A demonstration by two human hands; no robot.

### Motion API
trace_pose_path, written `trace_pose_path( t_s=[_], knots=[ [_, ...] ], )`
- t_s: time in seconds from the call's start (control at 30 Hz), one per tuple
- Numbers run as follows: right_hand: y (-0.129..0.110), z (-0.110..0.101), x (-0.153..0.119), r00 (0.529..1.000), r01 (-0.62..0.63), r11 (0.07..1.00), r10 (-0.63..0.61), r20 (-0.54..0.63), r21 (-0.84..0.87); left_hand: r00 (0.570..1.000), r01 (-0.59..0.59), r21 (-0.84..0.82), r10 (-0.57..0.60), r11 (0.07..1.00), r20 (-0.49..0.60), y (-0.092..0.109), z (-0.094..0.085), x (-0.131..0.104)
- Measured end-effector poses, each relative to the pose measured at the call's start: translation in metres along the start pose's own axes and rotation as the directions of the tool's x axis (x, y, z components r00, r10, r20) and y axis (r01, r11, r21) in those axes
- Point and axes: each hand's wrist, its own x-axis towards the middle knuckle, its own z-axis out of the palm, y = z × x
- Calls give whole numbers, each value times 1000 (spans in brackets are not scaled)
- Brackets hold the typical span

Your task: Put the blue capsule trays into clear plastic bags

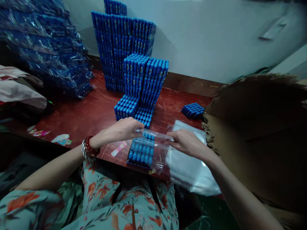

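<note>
Flowery cloth (134, 215) is closest, below the left grip (130, 128) and right grip (185, 140). Red counter (72, 113) spreads out left of the left grip; its front edge runs below both. Cardboard box (249, 153) walls stand right of the right grip. Each grip, back side up, pinches a clear bag (157, 134). Between and below them, a blue pack (141, 153) shows shiny round tops in rows, partly behind plastic.

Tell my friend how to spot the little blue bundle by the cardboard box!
Find the big cardboard box on the picture's right. Beside its ragged edge, on the red table, lies the blue bundle. Unlike the tall blue stacks, it sits low, apart.
</note>
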Motion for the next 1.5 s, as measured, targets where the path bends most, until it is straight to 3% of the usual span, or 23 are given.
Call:
trace_pose_path(
  t_s=[0.07,0.13,0.2,0.27,0.3,0.33,0.37,0.4,0.47,0.5,0.57,0.7,0.87,1.0,1.17,1.23,1.4,1.5],
  knots=[
    [-2,-9,6,987,-70,995,59,-151,-72,966,192,197,-150,961,-211,-1,-7,2],
    [-8,-23,10,913,-133,987,88,-398,-87,868,364,240,-234,900,-438,-2,-20,2],
    [-14,-31,12,761,-126,991,75,-645,-33,735,408,178,-207,895,-646,-6,-31,-1],
    [-18,-24,15,594,-113,989,140,-792,90,601,361,79,-168,929,-781,-15,-29,-5],
    [-17,-13,18,542,-117,977,211,-813,176,562,330,30,-171,944,-809,-22,-20,-6],
    [-14,4,22,517,-128,953,300,-802,274,554,300,-23,-194,954,-809,-32,-7,-6],
    [-10,25,27,521,-143,914,397,-756,381,579,273,-78,-229,959,-782,-43,11,-3],
    [-3,50,34,558,-156,862,480,-677,482,630,245,-133,-262,960,-731,-56,32,1],
    [10,101,49,669,-157,715,584,-459,681,758,161,-338,-336,927,-560,-81,78,13],
    [15,125,56,703,-163,640,609,-367,751,786,154,-376,-344,914,-514,-91,100,19],
    [20,164,66,744,-157,574,604,-286,804,822,139,-440,-351,887,-448,-107,135,30],
    [8,199,66,761,-135,550,591,-270,824,840,102,-532,-359,840,-407,-114,177,31],
    [-13,214,36,775,-147,533,585,-237,833,785,174,-611,-484,772,-388,-104,213,-4],
    [-18,214,20,838,-159,560,512,-188,813,743,253,-656,-577,711,-339,-104,226,-22],
    [-14,203,29,887,-151,572,439,-145,807,724,296,-682,-623,668,-296,-112,215,-12],
    [-11,201,34,868,-170,528,480,-127,832,723,297,-687,-626,663,-292,-110,209,-7],
    [-3,211,37,733,-239,333,678,-56,912,747,254,-713,-601,653,-285,-103,199,-2],
    [-7,217,33,744,-247,327,668,-38,912,739,253,-743,-620,619,-265,-107,202,-1]
  ],
)
